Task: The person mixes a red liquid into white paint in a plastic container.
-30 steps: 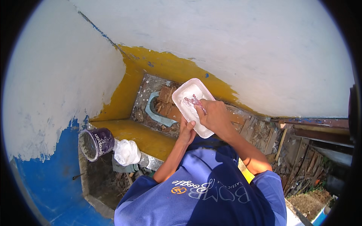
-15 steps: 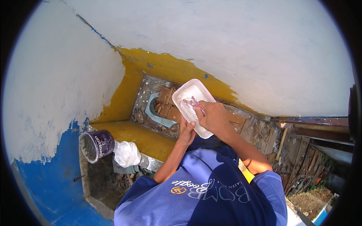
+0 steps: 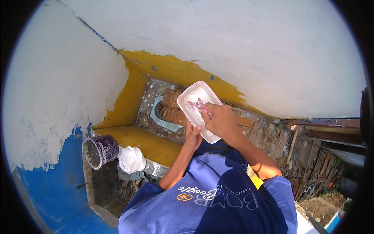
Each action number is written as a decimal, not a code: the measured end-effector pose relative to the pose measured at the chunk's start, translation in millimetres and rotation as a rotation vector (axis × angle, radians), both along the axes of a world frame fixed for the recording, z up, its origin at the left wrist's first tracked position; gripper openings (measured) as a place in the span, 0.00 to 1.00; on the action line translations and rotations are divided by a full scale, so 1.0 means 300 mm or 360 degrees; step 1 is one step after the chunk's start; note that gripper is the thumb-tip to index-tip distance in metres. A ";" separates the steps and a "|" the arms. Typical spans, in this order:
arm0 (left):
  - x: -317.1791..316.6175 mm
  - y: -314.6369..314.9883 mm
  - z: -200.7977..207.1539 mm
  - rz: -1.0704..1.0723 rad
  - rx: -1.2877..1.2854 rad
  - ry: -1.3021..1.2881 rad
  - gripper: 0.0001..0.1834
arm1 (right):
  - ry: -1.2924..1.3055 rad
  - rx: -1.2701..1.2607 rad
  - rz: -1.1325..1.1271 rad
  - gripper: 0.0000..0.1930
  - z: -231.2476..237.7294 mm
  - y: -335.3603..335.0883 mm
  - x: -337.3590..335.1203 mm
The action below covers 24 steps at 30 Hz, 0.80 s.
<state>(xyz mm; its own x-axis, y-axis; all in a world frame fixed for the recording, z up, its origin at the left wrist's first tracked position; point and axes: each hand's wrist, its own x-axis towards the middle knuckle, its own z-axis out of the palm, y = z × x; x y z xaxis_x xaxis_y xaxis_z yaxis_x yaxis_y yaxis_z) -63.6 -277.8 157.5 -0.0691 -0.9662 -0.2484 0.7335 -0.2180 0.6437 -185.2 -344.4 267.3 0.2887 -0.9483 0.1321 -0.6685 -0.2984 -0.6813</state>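
A white, shallow rectangular tray is held tilted in front of my body, with white paint-like material inside. My left hand grips its near left side, thumb over the rim and fingers underneath. My right hand reaches in over the right rim. Its fingers are closed on a small pinkish-red piece smeared with white, which rests against the tray's inside. The exact kind of that piece is hard to make out, since my fingers cover one end.
White-coated walls meet in a corner above a yellow band. A dark purple bucket lies on its side by a white plastic bag on the left ledge. Below are a pale blue curved rim and scattered wood.
Almost nothing differs. The tray and both hands have barely shifted, and the grip on the pinkish-red piece is the same.
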 end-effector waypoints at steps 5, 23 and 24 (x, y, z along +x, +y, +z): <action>-0.006 -0.004 -0.001 -0.0019 -0.0036 0.0024 0.57 | -0.0001 0.0083 -0.0086 0.12 -0.015 -0.015 -0.008; -0.052 0.014 0.021 0.0198 -0.0043 -0.0084 0.59 | 0.0228 -0.0205 -0.0213 0.10 -0.060 -0.020 -0.063; -0.050 0.013 0.019 0.0117 -0.0087 -0.0124 0.56 | 0.0202 -0.0172 -0.0223 0.10 -0.052 -0.035 -0.060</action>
